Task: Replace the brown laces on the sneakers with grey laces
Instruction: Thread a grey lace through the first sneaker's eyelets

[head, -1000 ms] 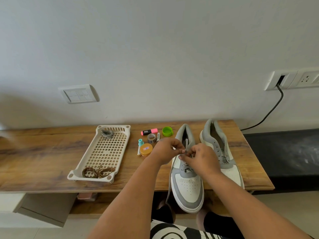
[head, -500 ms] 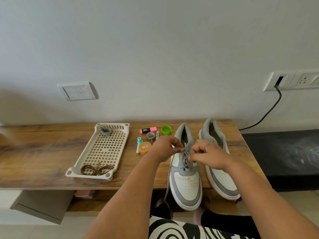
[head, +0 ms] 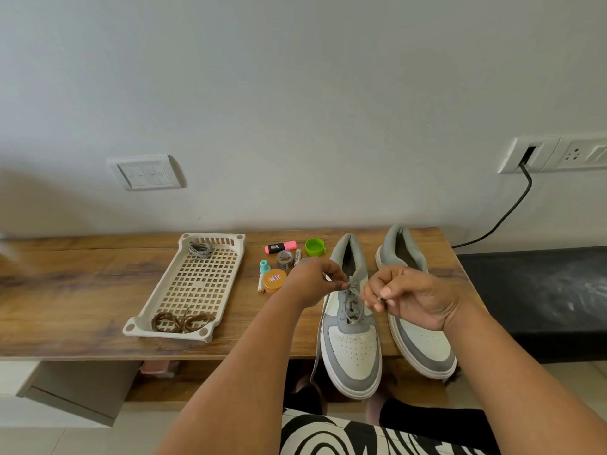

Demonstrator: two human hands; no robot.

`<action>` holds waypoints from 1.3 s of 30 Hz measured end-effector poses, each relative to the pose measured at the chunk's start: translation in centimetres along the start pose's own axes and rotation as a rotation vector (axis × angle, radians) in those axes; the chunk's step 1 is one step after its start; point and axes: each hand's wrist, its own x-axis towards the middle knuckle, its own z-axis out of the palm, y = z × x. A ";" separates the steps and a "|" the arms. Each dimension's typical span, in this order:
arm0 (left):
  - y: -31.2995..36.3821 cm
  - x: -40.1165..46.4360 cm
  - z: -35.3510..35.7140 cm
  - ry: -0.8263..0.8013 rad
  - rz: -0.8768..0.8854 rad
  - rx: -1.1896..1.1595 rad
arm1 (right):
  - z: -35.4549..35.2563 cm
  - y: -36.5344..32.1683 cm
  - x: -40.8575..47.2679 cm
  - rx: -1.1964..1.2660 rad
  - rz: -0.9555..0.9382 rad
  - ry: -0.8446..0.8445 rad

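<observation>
The right hand (head: pixel 410 298) pulls away to the right from the left hand (head: pixel 312 282), fingers curled and now over the right grey-and-white leather sneaker (head: pixel 417 310). The thin grey lace (head: pixel 351 302) now shows crossed up the left grey-and-white sneaker (head: pixel 349 349), no longer covered.

Centre right of the frame: the left hand (head: pixel 312 282) and right hand (head: pixel 410 295) are pinching the grey lace (head: pixel 352 302) over the left sneaker (head: pixel 351 343) on the counter (head: pixel 65 290). The right sneaker (head: pixel 423 343) is lying beside it. At left, a tray (head: pixel 197 284) is holding brown laces (head: pixel 182 321).
</observation>
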 end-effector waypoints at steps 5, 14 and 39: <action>0.0 -0.3 -0.1 -0.008 -0.011 -0.024 | 0.4 0.9 0.8 -0.094 0.116 0.325; 0.5 -0.4 0.2 0.040 0.011 0.005 | -1.6 3.9 3.8 -0.928 0.129 0.581; 0.3 -0.3 -0.1 0.004 0.009 0.009 | -2.1 4.2 4.6 -0.868 -0.028 0.821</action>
